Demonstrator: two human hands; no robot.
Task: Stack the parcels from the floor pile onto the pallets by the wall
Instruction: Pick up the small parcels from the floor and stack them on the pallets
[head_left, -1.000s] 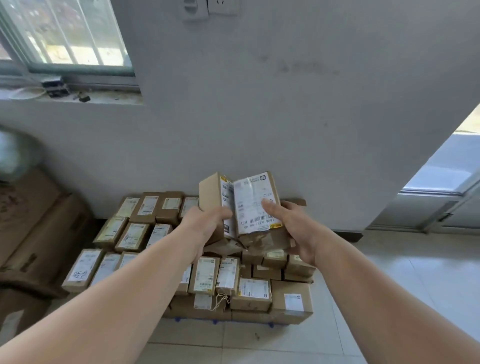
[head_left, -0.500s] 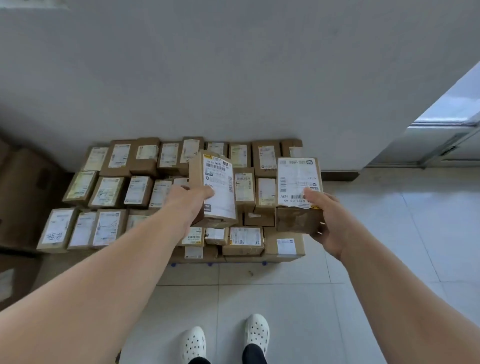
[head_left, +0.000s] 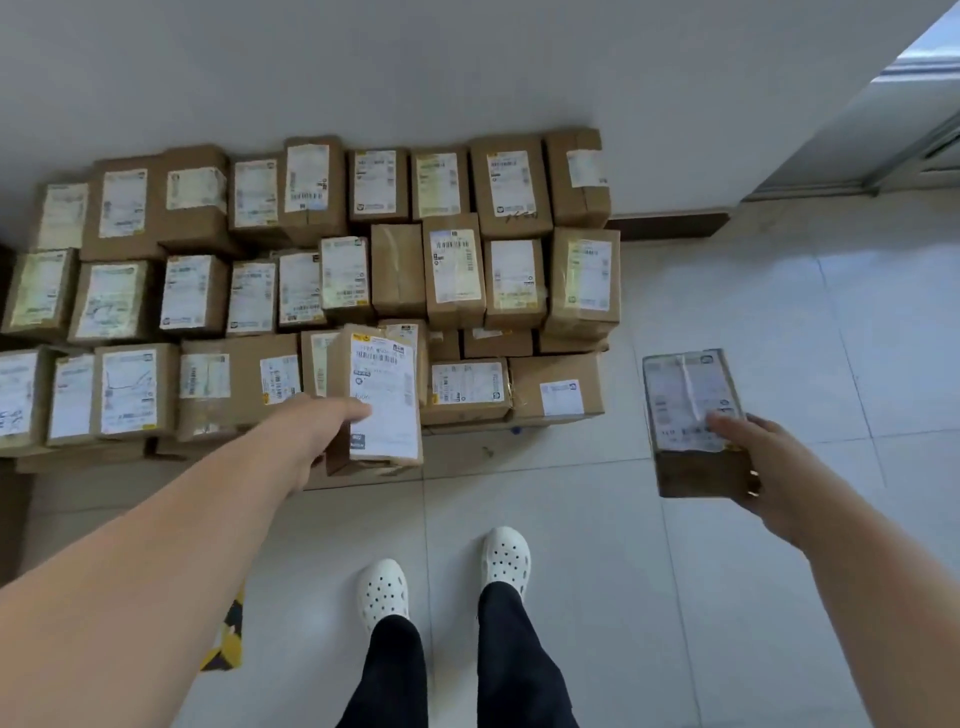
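Several brown cardboard parcels with white labels form a stack (head_left: 457, 270) against the white wall. My left hand (head_left: 322, 426) grips a tall labelled parcel (head_left: 382, 400), held at the front edge of the stack, near its middle. My right hand (head_left: 753, 462) holds a second small brown parcel (head_left: 688, 415) from its right side, in the air over the floor tiles to the right of the stack. The pallets under the parcels are hidden, apart from a small blue bit (head_left: 515, 430) at the front.
My feet in white clogs (head_left: 504, 561) stand on the light floor tiles just in front of the stack. A dark skirting board (head_left: 670, 226) runs along the wall at right. A doorway (head_left: 914, 130) opens at the far right. A yellow-black object (head_left: 226, 639) lies by my left arm.
My view has tilted down toward the floor. My left hand has lowered its parcel to the stack's front edge. My right hand has carried its parcel out to the right, away from the stack.
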